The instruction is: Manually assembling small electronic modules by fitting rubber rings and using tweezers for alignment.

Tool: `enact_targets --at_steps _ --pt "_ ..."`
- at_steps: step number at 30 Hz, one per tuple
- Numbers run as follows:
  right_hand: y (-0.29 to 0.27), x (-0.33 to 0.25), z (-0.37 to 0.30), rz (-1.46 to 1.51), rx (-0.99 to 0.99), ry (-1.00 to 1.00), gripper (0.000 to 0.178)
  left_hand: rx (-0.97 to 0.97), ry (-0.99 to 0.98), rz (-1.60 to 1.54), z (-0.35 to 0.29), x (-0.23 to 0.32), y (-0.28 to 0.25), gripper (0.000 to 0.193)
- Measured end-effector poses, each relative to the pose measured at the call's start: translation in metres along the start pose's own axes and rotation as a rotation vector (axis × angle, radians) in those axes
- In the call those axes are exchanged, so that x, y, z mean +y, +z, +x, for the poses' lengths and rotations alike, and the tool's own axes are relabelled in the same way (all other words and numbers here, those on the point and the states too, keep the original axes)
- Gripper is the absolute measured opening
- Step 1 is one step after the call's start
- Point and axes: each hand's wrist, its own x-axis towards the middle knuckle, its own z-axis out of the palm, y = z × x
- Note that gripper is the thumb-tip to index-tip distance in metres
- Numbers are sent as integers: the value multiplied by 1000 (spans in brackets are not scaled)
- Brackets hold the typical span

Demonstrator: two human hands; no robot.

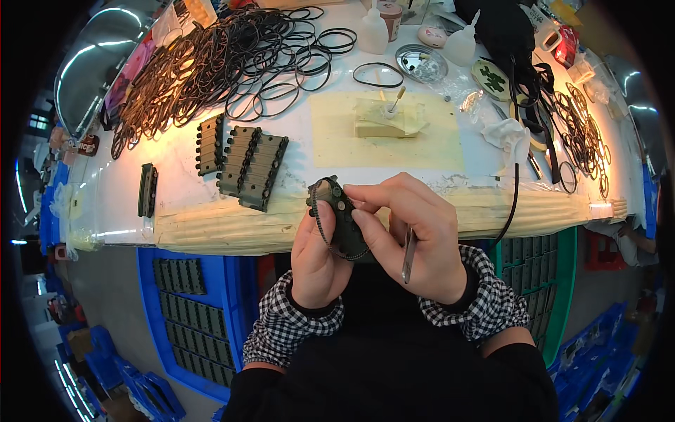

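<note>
Above the table's front edge, my left hand [318, 271] is closed around a dark green part [346, 226] with round knobs along its edge. A thin black ribbed loop [320, 228] runs around this part and hangs loosely in a curve over its near side. My right hand [422, 235] comes in from the right, with thumb and index finger pinched at the part's upper right edge, where the loop lies. Tucked in the right palm is a slim metal tool [408, 259] that looks like tweezers. My fingers hide some of the part.
Similar green knobbed strips [253, 169] lie left of my hands. Behind them spreads a heap of black rubber loops [232, 56]. A pale block [390, 121] holding small sticks, white squeeze bottles [373, 32] and a metal dish [422, 62] stand farther back. Below are blue [148, 281] and green [569, 281] crates.
</note>
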Motion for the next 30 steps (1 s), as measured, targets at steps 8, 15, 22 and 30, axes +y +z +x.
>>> enact_targets --at_steps 8,15,22,30 --pt "-7 0 2 -112 -76 -87 25 -31 34 81 -5 3 3 39" --pt "-12 7 5 -113 -86 -171 28 -7 30 122 -4 10 13 39" --pt "-12 -6 4 -129 -37 -161 22 -52 174 305 -8 16 10 31" --pt "-12 -17 5 54 -130 -3 11 -79 279 522 -9 12 14 29"
